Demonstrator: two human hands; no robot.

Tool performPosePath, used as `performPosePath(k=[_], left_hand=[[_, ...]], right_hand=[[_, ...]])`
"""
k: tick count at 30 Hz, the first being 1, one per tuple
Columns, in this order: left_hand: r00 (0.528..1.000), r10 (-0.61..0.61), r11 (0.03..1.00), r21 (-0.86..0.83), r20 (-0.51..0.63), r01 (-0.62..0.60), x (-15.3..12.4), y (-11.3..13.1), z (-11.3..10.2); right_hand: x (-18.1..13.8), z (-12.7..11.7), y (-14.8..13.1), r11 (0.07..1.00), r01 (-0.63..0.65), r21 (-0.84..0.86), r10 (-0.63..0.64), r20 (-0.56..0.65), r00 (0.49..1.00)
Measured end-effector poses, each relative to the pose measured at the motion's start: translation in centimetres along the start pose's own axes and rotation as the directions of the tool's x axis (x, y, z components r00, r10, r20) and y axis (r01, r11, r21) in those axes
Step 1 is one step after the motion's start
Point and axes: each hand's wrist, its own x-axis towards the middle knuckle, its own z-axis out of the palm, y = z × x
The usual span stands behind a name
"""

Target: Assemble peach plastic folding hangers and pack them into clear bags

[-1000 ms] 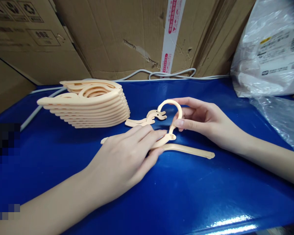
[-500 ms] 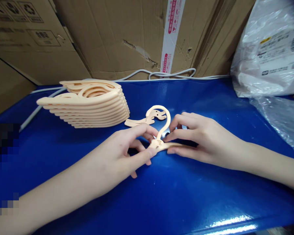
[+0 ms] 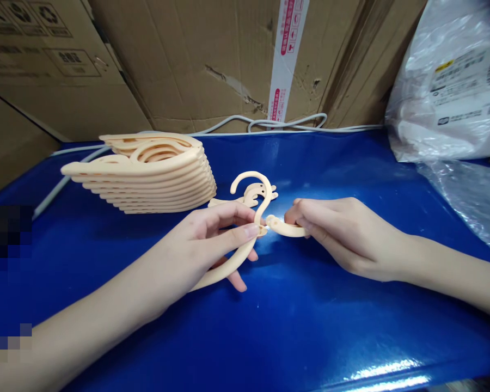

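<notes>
Hands are meeting mid-table over a peach plastic folding hanger. Left hand [image 3: 212, 239] is pinching closed on the hook-and-arm piece [image 3: 249, 218], thumb and forefinger clamping just below the hook, the arm curving down and near under the palm. Right hand [image 3: 343, 231] is curling shut around the second arm [image 3: 283, 227], only its rounded end sticking out toward the left hand. The two ends are sitting just beside each other at the pivot, looking not yet joined or only barely touching; cannot tell if they are locking.

Progress judgement: this hanger is reading as part-way, its two halves held end to end above the blue table [image 3: 294, 326] and not yet lying folded flat. A stack of folded hangers [image 3: 147, 174], far left, is sitting done, several high. One loose hanger part [image 3: 253, 196] is lying just behind the hands, untouched.

Cardboard boxes [image 3: 188, 60] are lining the far edge, a white cable [image 3: 286, 124] is running along their base, and a plastic bag [image 3: 449, 92] is sitting far right.
</notes>
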Motion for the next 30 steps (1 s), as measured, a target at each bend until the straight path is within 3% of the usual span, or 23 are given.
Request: performPosePath(k=[8, 19, 30], left_hand=[[0.998, -0.055, 0.995, -0.087, 0.027, 0.057, -0.5, -0.4, -0.3], [0.988, -0.114, 0.974, -0.183, 0.101, 0.131, -0.4, -0.4, -0.2], [0.986, -0.105, 0.979, -0.163, 0.128, 0.125, -0.2, -0.9, -0.5]], right_hand=[[-0.3, 0.4, -0.4, 0.969, 0.061, -0.241, -0.059, 0.018, 0.998], [-0.3, 0.5, -0.5, 0.895, 0.101, -0.435, -0.151, -0.082, 0.985], [-0.3, 0.9, -1.1, 0.881, 0.11, -0.46, -0.174, -0.099, 0.98]])
